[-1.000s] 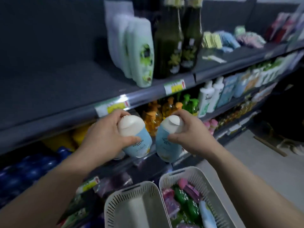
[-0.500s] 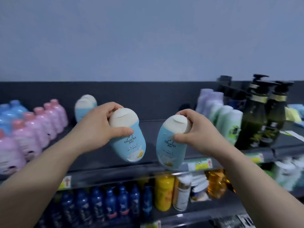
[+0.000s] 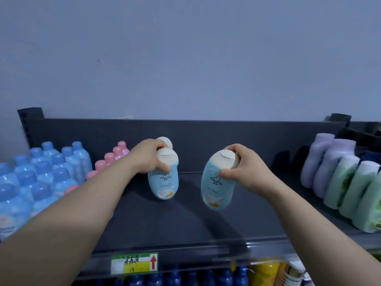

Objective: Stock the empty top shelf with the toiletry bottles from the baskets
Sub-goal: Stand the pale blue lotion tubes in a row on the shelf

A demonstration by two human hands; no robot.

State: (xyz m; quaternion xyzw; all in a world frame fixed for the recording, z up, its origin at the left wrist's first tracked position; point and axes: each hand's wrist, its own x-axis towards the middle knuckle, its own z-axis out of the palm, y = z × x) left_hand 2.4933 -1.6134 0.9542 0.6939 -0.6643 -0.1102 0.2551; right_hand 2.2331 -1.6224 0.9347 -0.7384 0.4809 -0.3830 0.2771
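My left hand (image 3: 147,158) grips the cream cap of a light blue bottle (image 3: 164,181) that stands on the dark top shelf (image 3: 185,219). Right behind it another bottle of the same kind shows only its cream cap (image 3: 166,141). My right hand (image 3: 243,168) grips the cap end of a second light blue bottle (image 3: 217,187), tilted and held just above the shelf to the right of the first. The baskets are out of view.
Blue-capped bottles (image 3: 39,178) and pink-capped bottles (image 3: 111,159) fill the shelf's left end. Lilac bottles (image 3: 327,162) and green bottles (image 3: 356,193) line the right end. A price tag (image 3: 134,263) sits on the shelf's front edge, with dark blue bottles (image 3: 175,277) below.
Both hands have reached forward over the top shelf. The left bottle has come down onto the shelf in front of the earlier one; the right bottle hangs lower and nearer the shelf.
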